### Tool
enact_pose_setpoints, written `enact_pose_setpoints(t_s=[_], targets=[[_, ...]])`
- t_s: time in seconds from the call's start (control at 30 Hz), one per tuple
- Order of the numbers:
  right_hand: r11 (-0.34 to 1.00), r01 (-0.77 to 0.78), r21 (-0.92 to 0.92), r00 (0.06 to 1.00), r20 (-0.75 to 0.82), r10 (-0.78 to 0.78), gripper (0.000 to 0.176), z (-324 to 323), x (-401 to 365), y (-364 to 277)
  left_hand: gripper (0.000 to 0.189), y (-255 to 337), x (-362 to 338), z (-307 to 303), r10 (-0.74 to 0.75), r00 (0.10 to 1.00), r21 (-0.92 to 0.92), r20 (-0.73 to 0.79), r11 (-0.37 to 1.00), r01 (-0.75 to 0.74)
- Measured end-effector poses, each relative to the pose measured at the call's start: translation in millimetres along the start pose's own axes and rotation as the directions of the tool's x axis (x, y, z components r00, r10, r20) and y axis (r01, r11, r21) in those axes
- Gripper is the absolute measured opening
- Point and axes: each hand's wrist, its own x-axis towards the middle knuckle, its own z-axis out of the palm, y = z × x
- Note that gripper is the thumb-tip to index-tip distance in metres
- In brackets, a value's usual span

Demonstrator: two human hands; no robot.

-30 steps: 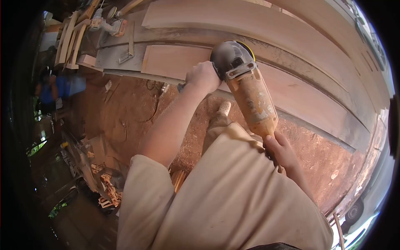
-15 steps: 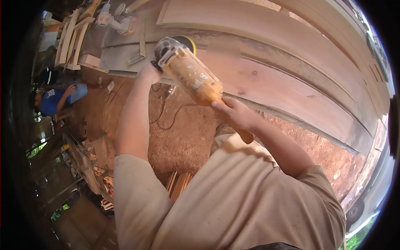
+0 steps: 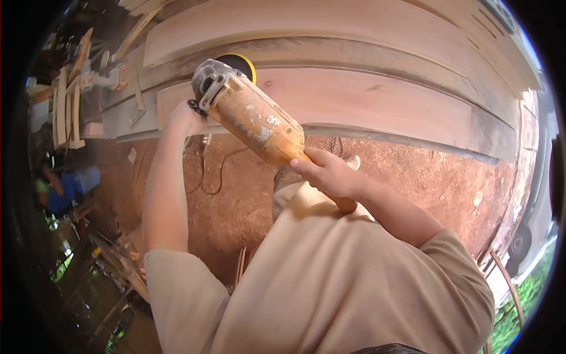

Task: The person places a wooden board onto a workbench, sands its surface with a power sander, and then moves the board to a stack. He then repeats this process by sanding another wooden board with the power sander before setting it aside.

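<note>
A worn orange angle grinder [image 3: 253,118] with a silver head lies slantwise across my view. Its black sanding disc [image 3: 239,62] with a yellow rim is over the near plank [image 3: 365,97], a pinkish wooden board on the bench. My right hand [image 3: 330,171] is closed round the grinder's rear handle, close to my shirt. At the head end, my left hand [image 3: 187,120] wraps the black side handle, its fingers partly hidden.
Another long plank [image 3: 295,23] lies farther back on the bench. A dusty cordless drill [image 3: 103,79] and stacked wood strips [image 3: 68,112] are at the left. A person in blue [image 3: 62,192] sits beyond them. A cable [image 3: 221,177] trails over the dirt floor.
My view has turned, so the bench sits more level and the drill and person appear farther left. The grinder has shifted left in view, with both hands still on it.
</note>
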Motion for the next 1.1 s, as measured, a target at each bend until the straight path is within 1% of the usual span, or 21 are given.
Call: enact_pose_setpoints(t_s=[0.07,0.13,0.2,0.23,0.3,0.33,0.4,0.43,0.5,0.6,0.63,0.67,0.7,0.73,0.77,0.8,0.9,1.0,1.03,1.07,1.1], targets=[[1.000,-0.001,0.001,1.000,0.009,0.001,0.064,-17,-31,13,0.035,46,-6,-13,-0.049,0.995,-0.063,0.082,0.997,0.054],[0.999,0.023,0.029,0.999,-0.038,-0.022,0.064,-29,-56,37,0.037,94,-13,-23,-0.017,0.998,-0.070,0.063,0.997,0.022],[0.999,-0.036,0.036,0.996,-0.084,0.039,0.065,-44,-80,57,0.039,140,-19,-34,0.040,0.997,-0.072,0.070,0.997,-0.035],[0.998,-0.029,0.052,0.995,-0.091,0.033,0.065,-50,-91,65,0.039,154,-15,-34,0.048,0.996,-0.055,0.072,0.997,-0.044],[0.992,-0.059,0.108,0.994,-0.087,0.068,0.064,-61,-113,83,0.040,183,-8,-31,-0.048,0.992,-0.043,0.119,0.998,0.054],[0.990,-0.054,0.126,0.994,-0.091,0.066,0.064,-65,-122,95,0.040,197,-7,-31,-0.041,0.991,-0.027,0.124,0.999,0.045],[0.993,-0.019,0.114,0.982,-0.185,0.040,0.062,-71,-141,119,0.040,230,-10,-31,0.069,0.996,-0.114,0.061,0.992,-0.062],[0.992,-0.012,0.128,0.981,-0.192,0.037,0.062,-75,-152,124,0.040,246,-11,-32,0.076,0.995,-0.099,0.063,0.993,-0.070],[0.979,-0.054,0.197,0.977,-0.192,0.093,0.059,-86,-175,129,0.037,280,-10,-35,0.043,0.996,-0.090,0.080,0.995,-0.035],[0.969,-0.020,0.247,0.971,-0.227,0.078,0.056,-92,-193,162,0.034,328,-10,-45,0.067,0.994,0.001,0.084,0.998,-0.068],[0.967,-0.016,0.255,0.968,-0.238,0.078,0.056,-94,-203,166,0.030,337,-2,-42,0.128,0.988,0.027,0.088,0.991,-0.131],[0.948,0.029,0.316,0.964,-0.258,0.056,0.055,-98,-215,164,0.030,349,2,-43,0.140,0.986,0.033,0.086,0.989,-0.144],[0.924,0.075,0.376,0.959,-0.281,0.036,0.054,-100,-224,165,0.027,366,4,-45,0.114,0.990,0.046,0.087,0.992,-0.118],[0.920,0.082,0.383,0.956,-0.293,0.036,0.054,-101,-231,170,0.026,383,4,-49,0.087,0.992,0.060,0.088,0.994,-0.092],[0.904,0.057,0.424,0.948,-0.308,0.084,0.054,-102,-238,176,0.026,400,2,-56,0.139,0.985,0.093,0.101,0.984,-0.149],[0.884,0.037,0.466,0.938,-0.321,0.130,0.054,-104,-244,182,0.026,413,6,-55,0.152,0.983,0.107,0.099,0.981,-0.162],[0.855,0.091,0.510,0.922,-0.368,0.122,0.054,-111,-263,189,0.031,449,26,-56,0.209,0.969,0.220,0.128,0.947,-0.234],[0.830,0.162,0.533,0.893,-0.437,0.106,0.053,-113,-273,207,0.033,490,30,-67,0.228,0.960,0.231,0.162,0.937,-0.261],[0.837,0.154,0.524,0.875,-0.466,0.131,0.050,-113,-276,214,0.036,507,30,-73,0.177,0.967,0.244,0.184,0.945,-0.219],[0.832,0.164,0.530,0.873,-0.471,0.128,0.050,-113,-279,220,0.036,522,32,-76,0.180,0.967,0.255,0.183,0.941,-0.223],[0.801,0.245,0.546,0.841,-0.530,0.104,0.049,-113,-283,225,0.036,537,35,-77,0.224,0.957,0.302,0.184,0.914,-0.272]])
